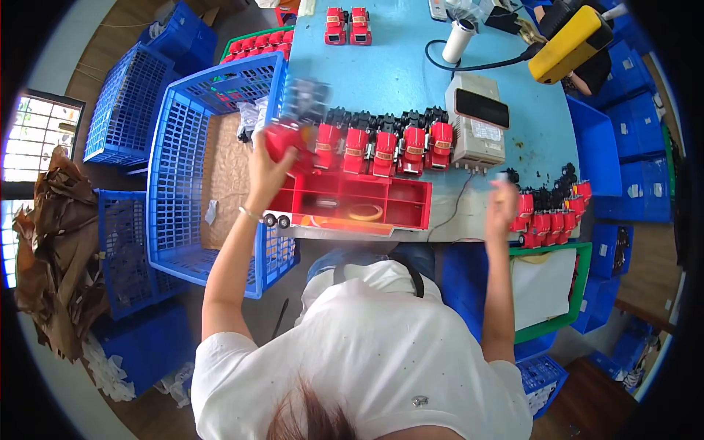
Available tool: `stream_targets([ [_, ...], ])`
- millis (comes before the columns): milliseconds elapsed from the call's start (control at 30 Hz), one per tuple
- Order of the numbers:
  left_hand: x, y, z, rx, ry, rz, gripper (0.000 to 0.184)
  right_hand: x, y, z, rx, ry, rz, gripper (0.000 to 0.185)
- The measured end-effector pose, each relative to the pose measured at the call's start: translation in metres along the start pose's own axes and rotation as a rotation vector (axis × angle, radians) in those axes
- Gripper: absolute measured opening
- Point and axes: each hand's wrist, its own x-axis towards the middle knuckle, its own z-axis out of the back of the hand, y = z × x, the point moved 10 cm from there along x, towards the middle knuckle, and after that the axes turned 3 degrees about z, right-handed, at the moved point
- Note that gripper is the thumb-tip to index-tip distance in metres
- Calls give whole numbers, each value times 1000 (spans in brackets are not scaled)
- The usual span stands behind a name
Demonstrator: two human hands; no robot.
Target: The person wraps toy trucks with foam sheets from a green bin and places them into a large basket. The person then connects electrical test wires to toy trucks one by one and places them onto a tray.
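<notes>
Hair [304, 418] and a white shirt [359, 345] lie nearest. Beyond them, the left hand [271, 167] pinches a blurred red truck [284, 138], thumb across its near side; a slack hold could drop it into the blue crate [172, 183] left of the grip, or a wide swing could topple the truck row [385, 152] just right of it. Below-right, the wheeled red trailer [407, 192] lies near the table [396, 81] edge, where a bump might tip it. Well right, the right hand [502, 209] is beside more trucks [543, 226]; whether it pinches anything I cannot tell.
</notes>
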Motion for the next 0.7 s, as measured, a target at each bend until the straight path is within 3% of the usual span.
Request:
stream_targets([
  [33,12,14,16,322,-138,18,53,-8,-53,19,-119,-10,-127,24],
  [100,39,58,15,403,-142,75,58,-31,-141,53,-389,-91,-161,27],
  [167,62,85,7,483,-144,131,64,-50,-181,65,-435,-87,-232,29],
  [267,79,133,-35,855,224,361,71,-78,-221,69,-535,-67,-386,35],
  [333,83,146,-51,887,326,349,76,-82,-221,62,-660,9,-262,46],
  [400,92,173,-77,858,496,297,83,-89,-237,53,-583,88,-413,51],
  [500,98,203,-87,704,614,199,94,-88,-223,63,-450,-68,-411,47],
  [600,75,123,-74,677,517,223,90,-91,-171,85,-434,-213,-427,46],
  [667,65,44,-79,848,300,-8,82,-86,-118,103,-384,-334,-423,46],
  [700,42,-24,-109,670,336,-274,80,-84,-86,112,-339,-384,-399,46],
])
